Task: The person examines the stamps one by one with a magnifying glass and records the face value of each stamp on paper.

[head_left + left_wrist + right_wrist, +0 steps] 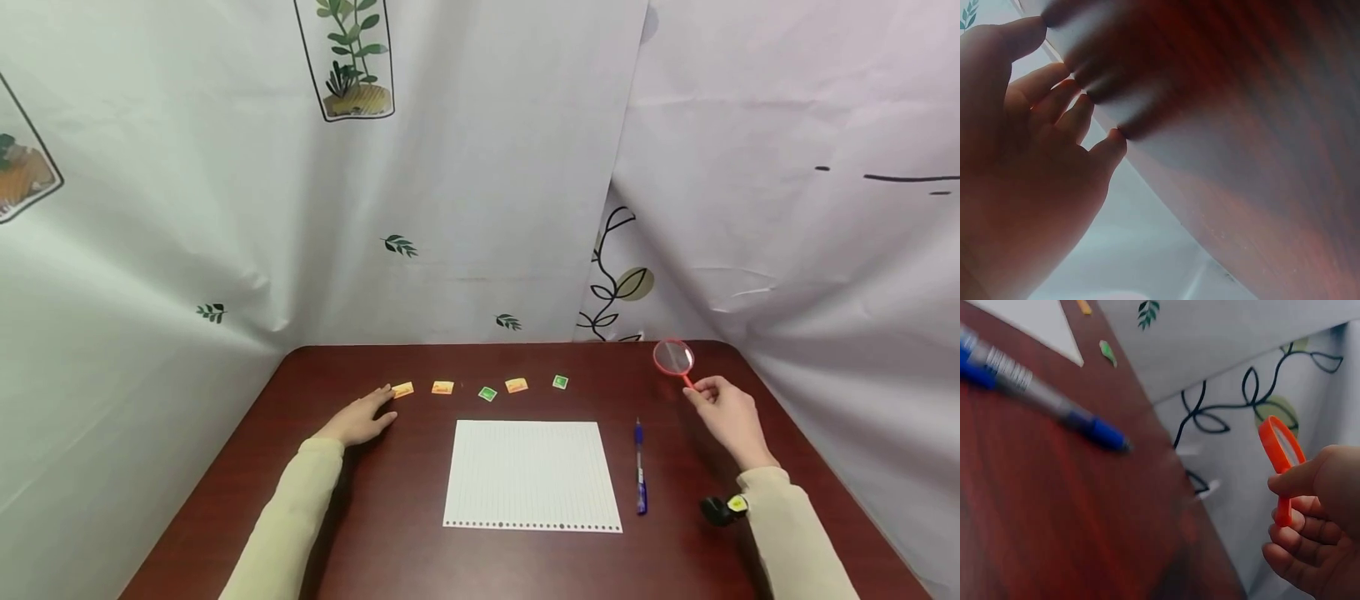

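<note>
"Two hands are extended over the table [390, 525]. How is each set?"

"By the right hand [729, 421], the red magnifying glass [674, 358] is gripped at its handle near the table's far right corner. The left hand [360, 419] is spread, with its fingertips placed at the leftmost orange card [404, 389]; whether the card is pressed cannot be told."

"Where are the remaining items located?"

"Four further cards [487, 394] are set to its right; below them, the lined sheet [532, 475] is laid beside the blue pen [641, 479]."
</note>
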{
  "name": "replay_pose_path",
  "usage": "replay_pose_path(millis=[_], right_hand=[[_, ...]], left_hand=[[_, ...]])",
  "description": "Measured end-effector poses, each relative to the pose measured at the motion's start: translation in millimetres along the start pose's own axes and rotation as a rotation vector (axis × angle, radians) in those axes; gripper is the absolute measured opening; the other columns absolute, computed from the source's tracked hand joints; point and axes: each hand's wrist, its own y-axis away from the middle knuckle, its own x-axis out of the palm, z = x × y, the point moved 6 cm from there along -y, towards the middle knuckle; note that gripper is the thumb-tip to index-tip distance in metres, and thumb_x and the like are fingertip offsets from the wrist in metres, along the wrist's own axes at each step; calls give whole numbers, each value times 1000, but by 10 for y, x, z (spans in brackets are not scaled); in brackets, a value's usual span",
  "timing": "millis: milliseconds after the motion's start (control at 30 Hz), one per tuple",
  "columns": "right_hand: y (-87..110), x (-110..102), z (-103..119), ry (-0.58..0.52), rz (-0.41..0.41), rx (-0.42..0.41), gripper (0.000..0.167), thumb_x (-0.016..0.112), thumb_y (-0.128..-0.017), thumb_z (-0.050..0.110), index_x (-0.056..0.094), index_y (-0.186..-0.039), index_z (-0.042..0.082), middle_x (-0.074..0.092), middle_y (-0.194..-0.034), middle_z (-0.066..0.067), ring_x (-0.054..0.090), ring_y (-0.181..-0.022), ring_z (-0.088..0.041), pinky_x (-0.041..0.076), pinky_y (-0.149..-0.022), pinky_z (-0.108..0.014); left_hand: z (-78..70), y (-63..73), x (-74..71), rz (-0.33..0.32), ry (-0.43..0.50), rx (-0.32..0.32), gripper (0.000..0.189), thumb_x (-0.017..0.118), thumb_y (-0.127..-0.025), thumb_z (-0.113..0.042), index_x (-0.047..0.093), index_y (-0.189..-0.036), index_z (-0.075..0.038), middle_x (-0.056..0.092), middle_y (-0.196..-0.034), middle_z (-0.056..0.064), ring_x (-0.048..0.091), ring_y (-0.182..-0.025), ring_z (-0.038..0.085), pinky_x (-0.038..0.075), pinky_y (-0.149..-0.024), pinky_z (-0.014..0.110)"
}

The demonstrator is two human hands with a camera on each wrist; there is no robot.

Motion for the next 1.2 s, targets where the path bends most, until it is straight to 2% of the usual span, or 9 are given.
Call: replay_pose_path(millis=[333, 667, 1200], right_hand=[[112, 65, -323, 42, 40, 65, 27, 69, -95, 22, 65, -97, -5, 63, -75, -6, 52, -66, -18, 40, -57, -30], [184, 77, -546, 66, 134, 131, 27, 68, -95, 22, 65, -96, -5, 62, -74, -4, 53, -66, -18, 41, -58, -32], [181, 82, -656, 96, 188, 126, 25, 63, -94, 20, 63, -93, -5, 60, -73, -6, 52, -66, -21, 40, -58, -33]], left_hand=[[36, -16, 0, -14, -9, 10, 56, 55, -104, -23, 42, -149, 8, 33, -157, 28, 32, -144, 45, 26, -115, 61], [42, 20, 27, -2, 1, 1, 57, 55, -104, -24, 41, -150, 8, 31, -158, 27, 30, -145, 45, 26, -115, 61], [16, -8, 19, -13, 1, 11, 56, 56, -104, -23, 42, -149, 8, 32, -157, 28, 32, -144, 45, 26, -115, 61]])
